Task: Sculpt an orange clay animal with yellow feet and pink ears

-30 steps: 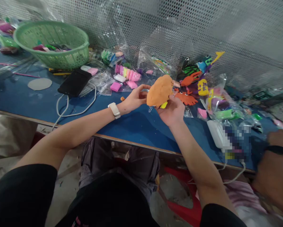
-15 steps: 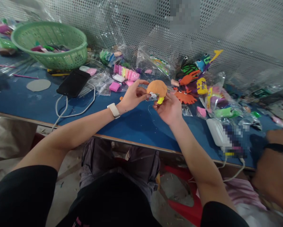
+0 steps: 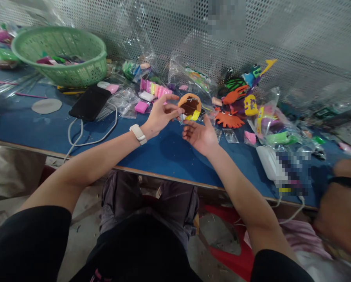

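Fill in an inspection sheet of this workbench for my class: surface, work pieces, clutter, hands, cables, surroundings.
Surface: blue tabletop, small specks near the front edge.
Work pieces: hollow orange clay-like shell, brown inside, yellow piece at its lower edge, raised between the hands.
Clutter: green plastic basket holding coloured pieces; clear plastic bags; orange crab figure; flat grey disc.
Hands: left hand pinches the shell's left edge; right hand is palm up just below, contact unclear.
Cables: white cable loops beside a flat black device and hangs over the edge.
Surroundings: perforated grey panel behind; another person's wrist with a black band at far right.
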`<state>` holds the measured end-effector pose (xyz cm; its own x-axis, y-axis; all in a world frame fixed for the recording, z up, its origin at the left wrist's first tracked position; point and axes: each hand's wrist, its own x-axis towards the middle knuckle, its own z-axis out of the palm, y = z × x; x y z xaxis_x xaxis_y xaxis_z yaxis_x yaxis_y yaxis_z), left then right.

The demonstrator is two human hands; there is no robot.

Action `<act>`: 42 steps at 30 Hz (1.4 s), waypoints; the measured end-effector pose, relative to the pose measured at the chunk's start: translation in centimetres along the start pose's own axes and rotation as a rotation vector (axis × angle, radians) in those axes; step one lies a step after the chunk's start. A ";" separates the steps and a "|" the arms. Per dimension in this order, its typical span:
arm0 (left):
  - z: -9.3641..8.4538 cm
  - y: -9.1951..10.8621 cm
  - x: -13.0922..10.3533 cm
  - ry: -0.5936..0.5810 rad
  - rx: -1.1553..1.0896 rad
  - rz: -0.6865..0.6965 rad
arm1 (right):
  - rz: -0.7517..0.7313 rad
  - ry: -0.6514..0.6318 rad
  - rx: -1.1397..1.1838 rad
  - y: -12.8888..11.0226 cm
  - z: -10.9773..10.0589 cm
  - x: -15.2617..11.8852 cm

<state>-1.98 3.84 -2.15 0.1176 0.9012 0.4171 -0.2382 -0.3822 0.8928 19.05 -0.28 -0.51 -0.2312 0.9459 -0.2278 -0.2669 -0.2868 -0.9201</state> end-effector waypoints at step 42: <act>-6.8 1.7 5.1 0.179 0.185 0.097 | -0.653 -0.105 -0.756 1.5 3.4 4.5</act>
<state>-8.34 9.17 0.39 -0.0735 0.8740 0.4804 -0.0584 -0.4847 0.8728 14.45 2.99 -1.77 -0.3429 0.8548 0.3896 0.2852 0.4899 -0.8238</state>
